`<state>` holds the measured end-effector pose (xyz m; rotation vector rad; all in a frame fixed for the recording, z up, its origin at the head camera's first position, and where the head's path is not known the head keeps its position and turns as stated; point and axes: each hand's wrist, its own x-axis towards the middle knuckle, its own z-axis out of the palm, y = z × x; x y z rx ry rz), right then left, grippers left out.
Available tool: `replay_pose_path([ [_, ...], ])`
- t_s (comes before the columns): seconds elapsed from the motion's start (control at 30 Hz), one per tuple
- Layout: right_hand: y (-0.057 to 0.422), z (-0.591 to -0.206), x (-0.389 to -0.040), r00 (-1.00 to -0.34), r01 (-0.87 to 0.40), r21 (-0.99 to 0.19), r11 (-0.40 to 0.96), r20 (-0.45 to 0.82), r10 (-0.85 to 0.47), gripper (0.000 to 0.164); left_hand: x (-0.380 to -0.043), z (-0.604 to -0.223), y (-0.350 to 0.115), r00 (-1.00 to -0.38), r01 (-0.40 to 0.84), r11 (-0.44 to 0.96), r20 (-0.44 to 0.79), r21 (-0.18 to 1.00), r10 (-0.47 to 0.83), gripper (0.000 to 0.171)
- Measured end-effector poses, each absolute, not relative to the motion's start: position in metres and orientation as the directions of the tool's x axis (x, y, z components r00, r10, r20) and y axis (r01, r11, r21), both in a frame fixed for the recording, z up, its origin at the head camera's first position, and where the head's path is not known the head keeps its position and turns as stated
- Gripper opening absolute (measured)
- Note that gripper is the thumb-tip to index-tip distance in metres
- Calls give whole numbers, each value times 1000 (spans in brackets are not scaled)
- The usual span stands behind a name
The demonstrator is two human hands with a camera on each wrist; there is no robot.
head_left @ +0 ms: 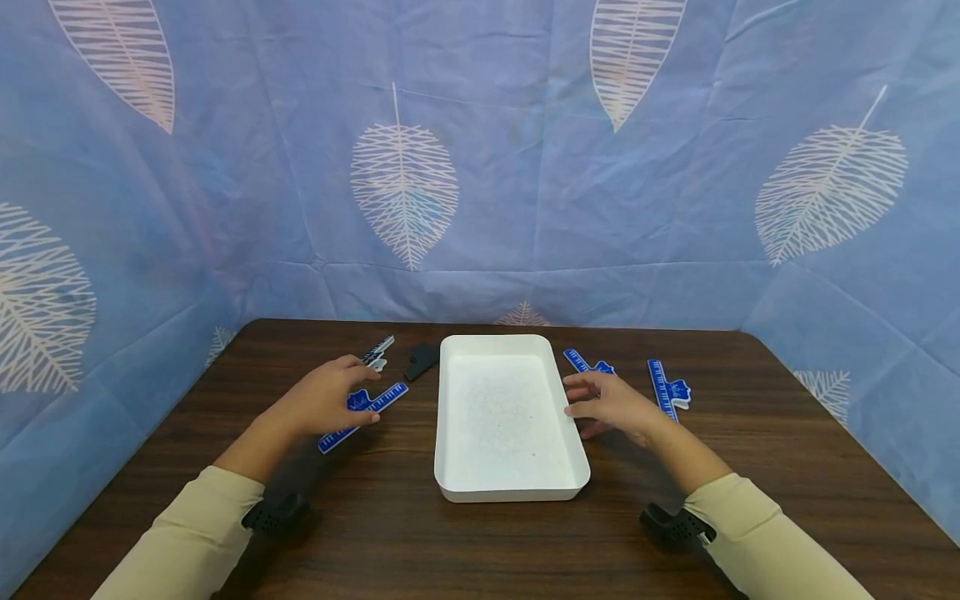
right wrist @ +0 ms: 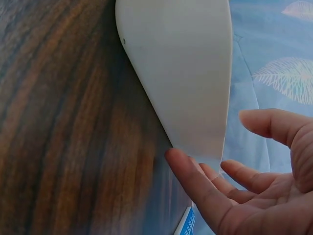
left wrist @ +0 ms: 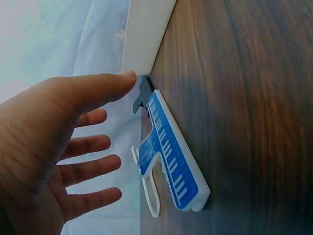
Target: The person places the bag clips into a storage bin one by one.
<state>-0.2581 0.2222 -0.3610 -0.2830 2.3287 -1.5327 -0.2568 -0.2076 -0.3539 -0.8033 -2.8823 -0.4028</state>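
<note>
A white rectangular tray (head_left: pixel 510 425) lies on the table between the two hands. My left hand (head_left: pixel 326 400) hovers over a blue-and-white clip with ruler-like marks (head_left: pixel 388 397), its thumb and fingers spread. In the left wrist view, that clip (left wrist: pixel 168 152) lies apart from the fingers, and nothing is in the hand. At the tray's right side is my right hand (head_left: pixel 618 408), with extended fingers near the tray's wall (right wrist: pixel 186 68) and the thumb held away. Just beyond the right hand lies another blue clip (head_left: pixel 576 359), partly hidden by the fingers.
A black clip (head_left: pixel 422 360) lies against the tray's left side, with a black-and-white clip (head_left: pixel 378 351) near it, partly covered by the left hand. Farther right is a third blue clip (head_left: pixel 658 385). Patterned blue cloth (head_left: pixel 495 208) hangs behind the brown table (head_left: pixel 360 533).
</note>
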Motion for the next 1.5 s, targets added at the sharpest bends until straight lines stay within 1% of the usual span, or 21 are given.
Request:
replay_pose_path([
  [0.27, 224, -358, -260, -901, 96, -943, 319, -219, -376, 70, -265, -359, -216, -831, 555, 804, 180, 214, 526, 56],
  [0.6, 226, -362, -262, -866, 186, -955, 231, -271, -421, 82, -266, -359, -217, -880, 467, 844, 45, 264, 473, 59],
  [0.77, 227, -363, -263, -857, 200, -956, 214, -276, -435, 88, -267, -364, -218, -886, 448, 853, 6, 266, 464, 61],
  [0.97, 226, -362, -262, -854, 201, -955, 217, -279, -438, 91, -267, -365, -217, -876, 461, 846, -15, 268, 482, 62],
  [1.2, 226, -361, -261, -853, 205, -955, 214, -282, -439, 92, -268, -363, -215, -873, 460, 850, -42, 257, 485, 59],
  [1.5, 226, -363, -261, -852, 201, -957, 208, -276, -445, 92, -272, -363, -209, -889, 437, 874, -50, 214, 456, 53],
])
